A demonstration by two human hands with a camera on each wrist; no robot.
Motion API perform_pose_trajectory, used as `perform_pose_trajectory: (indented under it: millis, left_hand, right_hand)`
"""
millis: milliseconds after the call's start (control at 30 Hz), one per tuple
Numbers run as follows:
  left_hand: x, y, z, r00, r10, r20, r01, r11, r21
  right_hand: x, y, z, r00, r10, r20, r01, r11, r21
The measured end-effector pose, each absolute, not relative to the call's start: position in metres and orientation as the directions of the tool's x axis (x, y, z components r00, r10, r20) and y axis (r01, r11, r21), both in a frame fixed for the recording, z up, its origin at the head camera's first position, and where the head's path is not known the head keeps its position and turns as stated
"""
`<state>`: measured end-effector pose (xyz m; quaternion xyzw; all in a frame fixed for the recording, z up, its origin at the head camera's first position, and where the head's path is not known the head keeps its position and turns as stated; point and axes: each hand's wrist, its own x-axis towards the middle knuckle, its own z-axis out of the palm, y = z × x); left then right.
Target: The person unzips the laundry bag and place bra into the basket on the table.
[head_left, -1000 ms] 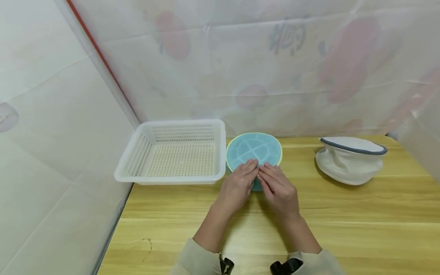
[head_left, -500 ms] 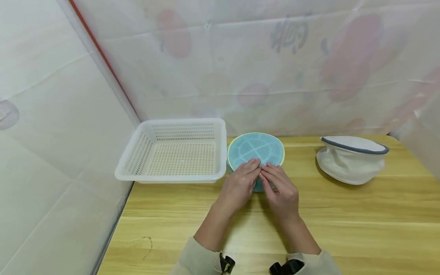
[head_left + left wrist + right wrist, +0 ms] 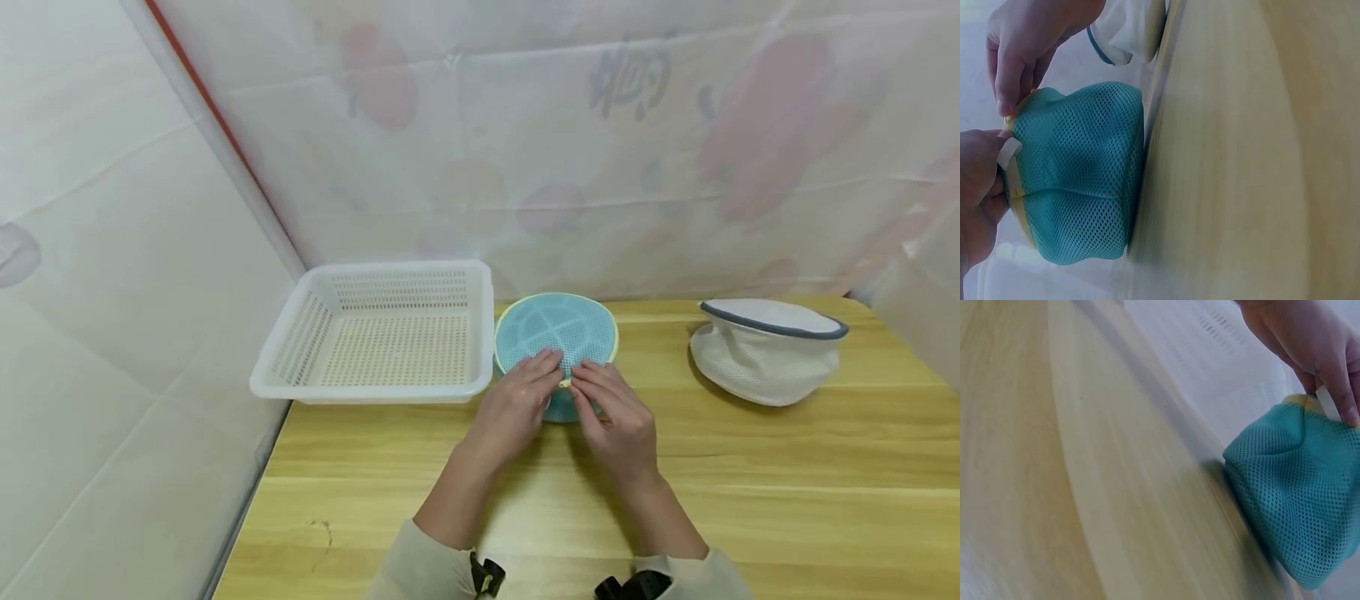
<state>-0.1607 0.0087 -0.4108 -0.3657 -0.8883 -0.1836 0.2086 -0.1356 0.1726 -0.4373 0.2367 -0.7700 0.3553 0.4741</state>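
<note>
A teal mesh laundry bag with yellow edging stands on the table, its round top facing up. At its near rim my left hand pinches the yellow edging, beside a small white tag. Just to the right, my right hand pinches the same edging between thumb and fingers. A short yellow stretch shows between the two sets of fingertips in the head view. The left wrist view shows the bag's side, slightly creased, with a vertical seam. My left hand also appears above the bag in the right wrist view.
A white plastic basket with slotted walls stands close to the bag's left. Toward the right end of the wooden table sits a white mesh bag with grey-blue trim. Printed sheeting rises behind and at the left.
My fingertips have moved slightly apart, and more of the yellow edging shows between them. The bag stays in place; the basket and the white bag have not moved.
</note>
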Motion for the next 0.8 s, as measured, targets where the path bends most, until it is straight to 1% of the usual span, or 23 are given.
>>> perform_pose_trajectory:
  millis: [133, 333, 467, 600, 800]
  left_hand:
    - [-0.162, 0.003, -0.413, -0.647, 0.545, 0.532, 0.723, 0.661, 0.201]
    - [-0.161, 0.002, -0.414, -0.664, 0.509, 0.548, 0.687, 0.705, 0.178]
    - [-0.157, 0.008, -0.411, -0.661, 0.527, 0.534, 0.685, 0.714, 0.143]
    - [-0.152, 0.017, -0.411, -0.661, 0.555, 0.505, 0.695, 0.706, 0.134]
    - [-0.151, 0.02, -0.413, -0.663, 0.531, 0.528, 0.69, 0.707, 0.155]
  right_hand:
    - [-0.136, 0.174, -0.439, -0.428, -0.015, 0.904, -0.699, 0.64, -0.32]
    - [-0.135, 0.172, -0.441, -0.416, -0.002, 0.909, -0.703, 0.635, -0.32]
    - [-0.133, 0.17, -0.441, -0.421, -0.005, 0.907, -0.687, 0.654, -0.315]
    - [-0.132, 0.171, -0.441, -0.424, -0.011, 0.906, -0.679, 0.666, -0.309]
    - [-0.132, 0.169, -0.442, -0.386, -0.04, 0.922, -0.698, 0.666, -0.263]
